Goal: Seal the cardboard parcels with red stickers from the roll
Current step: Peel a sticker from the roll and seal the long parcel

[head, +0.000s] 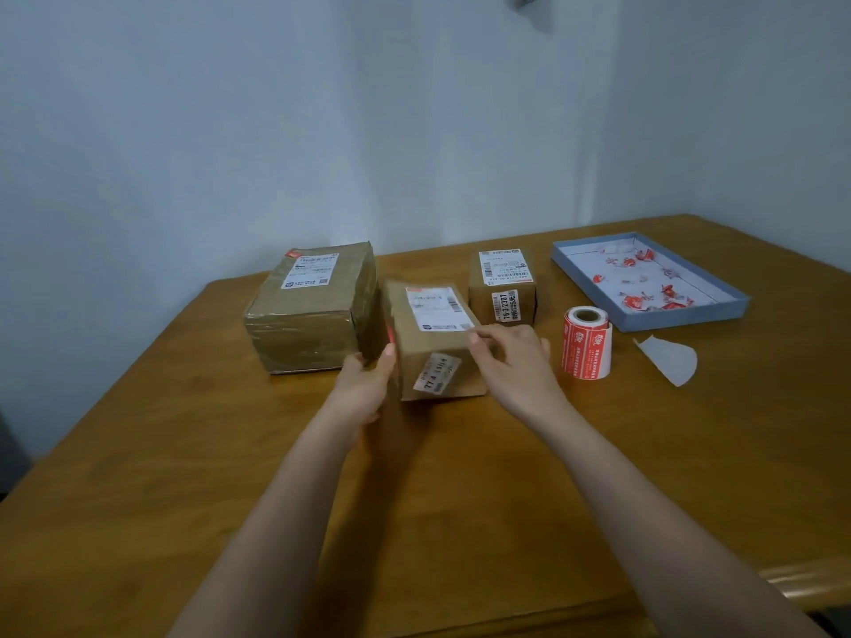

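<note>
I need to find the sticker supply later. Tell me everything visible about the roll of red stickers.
The roll of red stickers stands upright on its end on the wooden table, its brown cardboard core open at the top. The outer wrap shows red labels with white print on white backing. It sits right of the middle parcel, in front of the blue tray. Neither hand touches it.
</note>
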